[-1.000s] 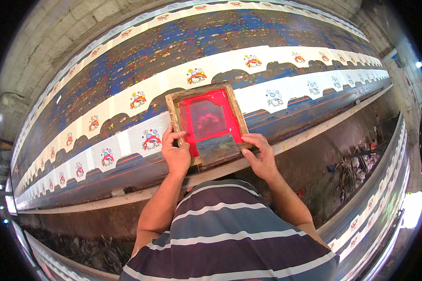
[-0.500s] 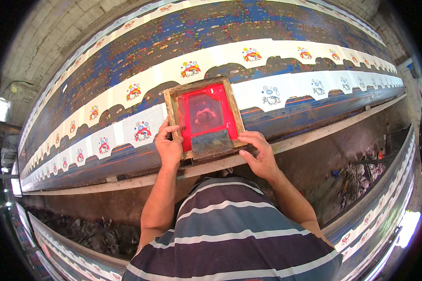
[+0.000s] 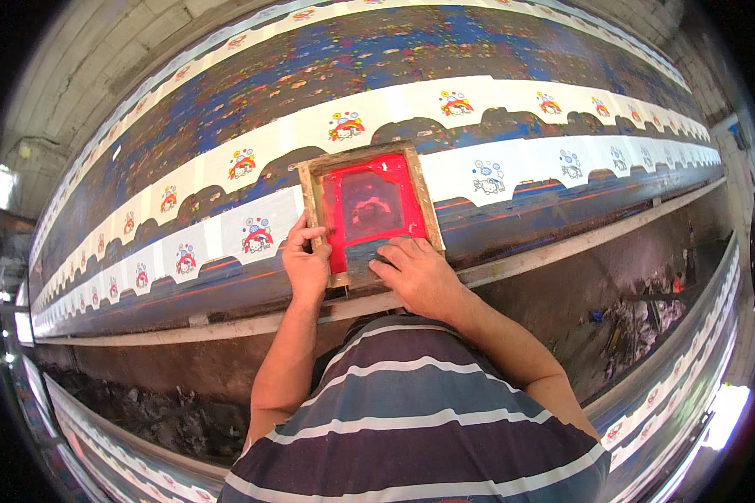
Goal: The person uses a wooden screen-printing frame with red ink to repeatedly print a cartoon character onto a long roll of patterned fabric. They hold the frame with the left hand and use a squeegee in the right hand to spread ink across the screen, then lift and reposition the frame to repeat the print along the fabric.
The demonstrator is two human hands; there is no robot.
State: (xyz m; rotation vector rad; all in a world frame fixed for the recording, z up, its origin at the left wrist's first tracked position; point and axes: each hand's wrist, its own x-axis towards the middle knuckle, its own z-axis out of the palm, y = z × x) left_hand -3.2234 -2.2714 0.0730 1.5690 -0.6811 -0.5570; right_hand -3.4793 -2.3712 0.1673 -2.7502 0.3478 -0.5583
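Observation:
A wooden screen-printing frame [image 3: 309, 193] lies over the row of white printed pieces at the table's near edge. Its mesh [image 3: 373, 201] is bordered in bright red, with a pale curved motif in the middle. My left hand [image 3: 307, 261] grips the frame's left side near its lower corner, thumb on top. At the frame's near end is a dark flat squeegee [image 3: 361, 254]. My right hand [image 3: 419, 272] is closed over the squeegee's right part, fingers bent onto it. The fingers hide that part of the squeegee.
White pieces [image 3: 488, 178] with small colourful cartoon prints run along the long, paint-stained table [image 3: 478, 50]. A cream printed row [image 3: 403, 101] lies behind them. A pale rail [image 3: 545, 245] follows the near edge. Debris [image 3: 646, 323] lies below, and another printed table [image 3: 646, 427] stands lower right.
My right hand has moved left from the frame's lower right corner onto the squeegee. The left hand keeps its hold, and the frame stays in place on the white row.

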